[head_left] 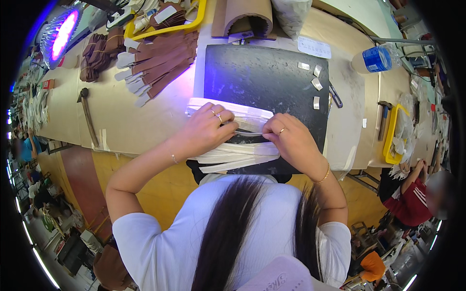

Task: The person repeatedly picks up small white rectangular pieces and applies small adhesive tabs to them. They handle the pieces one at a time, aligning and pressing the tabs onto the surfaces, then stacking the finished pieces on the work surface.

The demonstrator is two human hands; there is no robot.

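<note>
On a black work mat [257,72] lie two groups of flat white strips. The far stack of white strips [247,111] is partly covered by both hands, and the near bundle of white strips [238,154] lies closer to my body. My left hand [212,125], with rings on its fingers, is closed around one thin white strip [248,134] at its left part. My right hand [290,137] pinches that same strip at its right end, just off the far stack. The strip runs between the hands; the fingertips hide its ends.
Small pale pieces [316,84] and a dark-handled tool [335,95] lie at the right. Brown strips [160,63], a hammer [87,116] and a yellow tray [199,17] are leftward. A bottle [373,60], second hammer [383,119] and yellow basket [393,136] stand right. Another person [412,203] works there.
</note>
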